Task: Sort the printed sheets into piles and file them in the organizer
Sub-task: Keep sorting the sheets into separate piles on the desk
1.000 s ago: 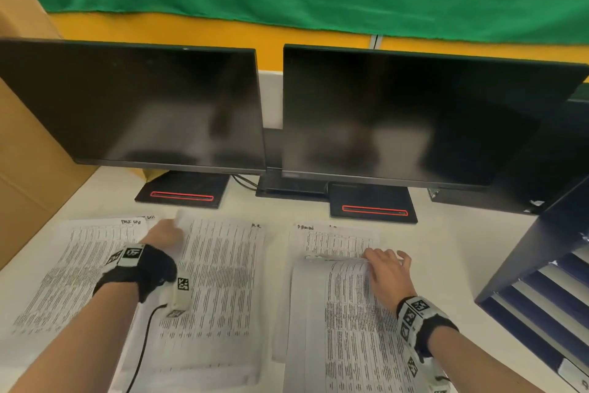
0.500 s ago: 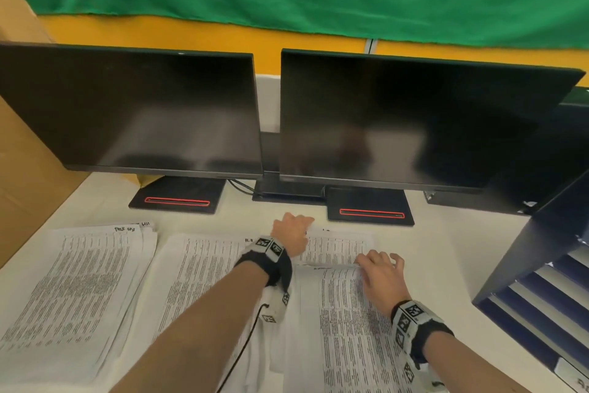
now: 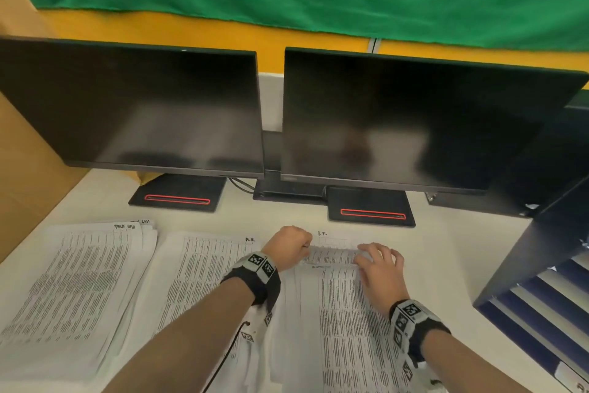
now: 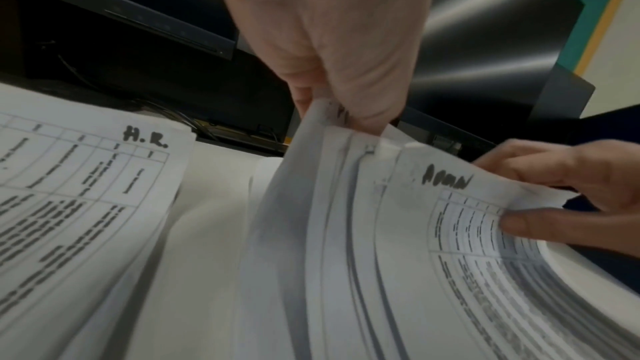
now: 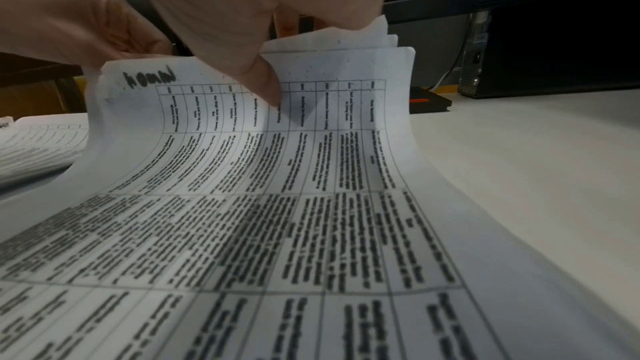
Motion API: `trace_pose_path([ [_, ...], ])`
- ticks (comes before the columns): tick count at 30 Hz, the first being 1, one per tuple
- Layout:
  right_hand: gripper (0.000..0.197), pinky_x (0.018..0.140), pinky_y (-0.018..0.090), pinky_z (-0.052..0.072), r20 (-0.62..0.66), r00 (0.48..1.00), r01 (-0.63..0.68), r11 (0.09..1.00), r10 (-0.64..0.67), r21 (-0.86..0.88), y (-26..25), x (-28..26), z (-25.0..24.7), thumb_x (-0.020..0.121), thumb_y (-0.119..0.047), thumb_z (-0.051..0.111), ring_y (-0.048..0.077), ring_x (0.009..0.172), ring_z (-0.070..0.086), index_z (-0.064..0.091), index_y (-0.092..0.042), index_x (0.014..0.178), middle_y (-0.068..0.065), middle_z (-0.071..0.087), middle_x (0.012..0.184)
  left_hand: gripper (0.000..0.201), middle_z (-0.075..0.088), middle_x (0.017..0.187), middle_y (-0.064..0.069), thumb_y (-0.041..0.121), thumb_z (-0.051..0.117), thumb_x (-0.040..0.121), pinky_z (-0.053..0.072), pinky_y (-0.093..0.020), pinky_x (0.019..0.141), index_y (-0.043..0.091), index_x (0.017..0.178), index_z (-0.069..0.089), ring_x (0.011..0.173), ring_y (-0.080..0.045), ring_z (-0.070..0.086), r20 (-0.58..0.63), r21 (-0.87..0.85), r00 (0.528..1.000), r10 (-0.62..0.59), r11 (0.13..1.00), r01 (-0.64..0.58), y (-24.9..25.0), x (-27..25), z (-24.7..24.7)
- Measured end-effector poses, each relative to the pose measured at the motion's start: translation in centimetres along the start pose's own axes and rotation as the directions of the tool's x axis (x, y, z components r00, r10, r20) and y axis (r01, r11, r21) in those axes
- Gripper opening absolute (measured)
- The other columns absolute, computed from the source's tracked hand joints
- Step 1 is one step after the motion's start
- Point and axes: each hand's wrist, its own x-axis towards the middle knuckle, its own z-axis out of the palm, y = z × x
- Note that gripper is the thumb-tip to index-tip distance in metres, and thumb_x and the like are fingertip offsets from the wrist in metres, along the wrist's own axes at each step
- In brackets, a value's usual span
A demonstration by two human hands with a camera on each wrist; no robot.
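- The head view shows three piles of printed sheets in a row on the white desk (image 3: pixel 446 252): a left pile (image 3: pixel 70 290), a middle pile (image 3: pixel 204 281) and a right pile (image 3: pixel 347 322).
- The left hand (image 3: pixel 288 249) is curled and pinches the far left corner of the right pile's lifted sheets.
- The right hand (image 3: pixel 381 268) holds the far edge of the same sheets, thumb on top and fingers behind.
- Only the left wrist view shows the word "H.R." on the middle pile (image 4: pixel 86 201) and "ADMIN" on the top sheet (image 4: pixel 467 229) that is bent up.
- Only the right wrist view shows the thumb (image 5: pixel 263 84) pressing on the table printed on that sheet, with more sheet edges standing up behind it.
- Only the head view shows the two dark screens (image 3: pixel 398 125) behind the piles and the dark organizer (image 3: pixel 541 290) at the right, with sheets in its slots.
- One second ago the left hand was over the middle pile. Half a second ago it had come to the right pile's far corner. Now it grips there.
- The right hand has stayed on the right pile's far edge.
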Motion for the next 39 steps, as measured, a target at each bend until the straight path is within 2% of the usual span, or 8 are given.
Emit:
trace_pose_path([
  [10,0.03,0.101,0.047,0.023,0.053,0.998,-0.038,0.998,0.036,0.043,-0.3,0.2,0.1,0.082,-0.009,0.056,0.023,0.098,0.056,0.062,-0.024,0.107,-0.001,0.058,0.1,0.013,0.066,0.097,-0.004,0.027,0.054,0.093,0.042,-0.016,0.06,0.018,0.084,0.056,0.078,-0.016,0.058,0.074,-0.238,0.994,-0.082,0.966,0.098,-1.2,0.9,-0.6],
  [17,0.026,0.106,0.045,0.014,0.145,0.987,-0.077,0.996,0.069,0.049,-0.4,1.3,-0.8,0.095,-0.022,0.036,0.016,0.107,0.05,0.052,-0.028,0.114,-0.006,0.054,0.109,0.024,0.056,0.113,-0.006,0.007,0.046,0.093,0.051,-0.031,0.086,0.026,0.107,0.041,0.099,-0.022,0.057,-0.024,-0.435,0.961,-0.276,0.868,0.238,-2.8,-0.2,0.0],
  [19,0.027,0.105,0.046,0.014,0.166,0.981,-0.115,0.992,0.104,0.058,-0.1,2.0,-1.1,0.095,-0.024,0.035,0.017,0.108,0.049,0.053,-0.03,0.115,-0.006,0.055,0.109,0.007,0.05,0.119,-0.005,0.021,0.043,0.097,0.042,-0.033,0.094,0.024,0.104,0.045,0.108,-0.02,0.05,-0.049,-0.541,0.959,-0.278,0.815,0.208,-2.2,-0.9,0.1],
  [22,0.026,0.105,0.05,0.012,0.233,0.963,-0.152,0.987,0.135,0.055,0.2,2.8,-1.5,0.096,-0.029,0.034,0.02,0.11,0.047,0.053,-0.033,0.113,-0.005,0.056,0.112,0.028,0.044,0.119,-0.001,0.049,0.056,0.087,0.032,-0.03,0.095,0.023,0.1,0.054,0.109,-0.015,0.044,0.057,-0.589,0.97,-0.237,0.776,0.225,-2.0,-1.7,0.5],
  [27,0.041,0.106,0.053,0.015,0.089,0.973,-0.223,0.965,0.212,0.136,-0.2,1.9,-1.3,0.089,-0.035,0.052,0.02,0.122,0.034,0.043,-0.039,0.129,-0.003,0.037,0.13,0.02,0.056,0.105,-0.002,0.014,0.066,0.082,0.043,-0.028,0.087,0.016,0.101,0.059,0.1,-0.022,0.055,0.053,-0.444,0.976,-0.213,0.87,0.214,-2.7,-1.4,1.7],
  [30,0.069,0.099,0.05,0.035,0.138,0.788,-0.611,0.734,0.6,0.297,0.7,-0.1,-1.2,0.08,-0.034,0.066,0.029,0.121,0.038,0.03,-0.026,0.137,0.009,0.034,0.134,0.016,0.058,0.102,-0.001,0.01,0.063,0.084,0.037,-0.023,0.08,0.017,0.097,0.058,0.097,-0.019,0.053,0.039,-0.497,0.961,-0.274,0.829,0.256,-3.0,-1.3,2.0],
  [33,0.067,0.094,0.044,0.043,0.425,0.601,-0.798,0.483,0.676,0.36,1.8,-1.5,-0.4,0.077,-0.039,0.069,0.033,0.115,0.046,0.036,-0.015,0.13,0.014,0.042,0.128,0.028,0.054,0.11,-0.001,0.012,0.064,0.084,0.034,-0.022,0.084,0.01,0.112,0.059,0.102,-0.018,0.049,0.119,-0.487,0.948,-0.294,0.815,0.314,-3.4,-1.2,2.2],
  [39,0.028,0.086,0.032,0.044,0.477,0.591,-0.793,0.358,0.651,0.494,2.6,-1.7,0.4,0.075,-0.019,0.074,0.024,0.092,0.053,0.054,-0.011,0.093,0.009,0.06,0.103,0.037,0.061,0.118,-0.009,0.023,0.073,0.074,0.048,-0.042,0.096,0.017,0.108,0.061,0.11,-0.028,0.058,0.192,-0.505,0.914,-0.357,0.763,0.404,-4.9,-1.5,3.0],
])
